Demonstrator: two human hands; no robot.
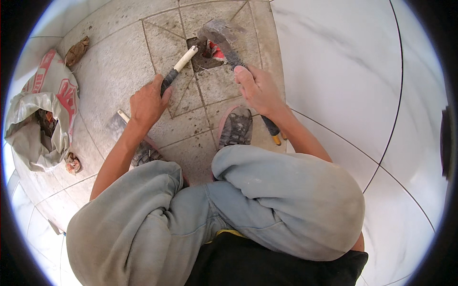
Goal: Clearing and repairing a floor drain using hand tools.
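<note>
Both my hands are in front of my knees, over a square hole (202,62) in the dusty tiled floor. My left hand (149,102) is closed round a rod-shaped tool with a cream end (186,58) and a black-wrapped grip; its kind is unclear. The cream end points up at the hole's left edge. In my right hand (257,88) is a hammer (231,55), gripped by its dark handle. Its grey head, slightly blurred, is over the hole's far side. A red and white scrap (217,51) shows in the hole, partly behind the hammer.
An open whitish sack (62,128) with rubble inside stands at the left. A crumpled brown lump (77,51) and a smaller one (73,163) lie beside it. Near my left shoe (145,153) is a flat grey tool (117,125). Glossy white marbled tiles (343,86) cover the right side.
</note>
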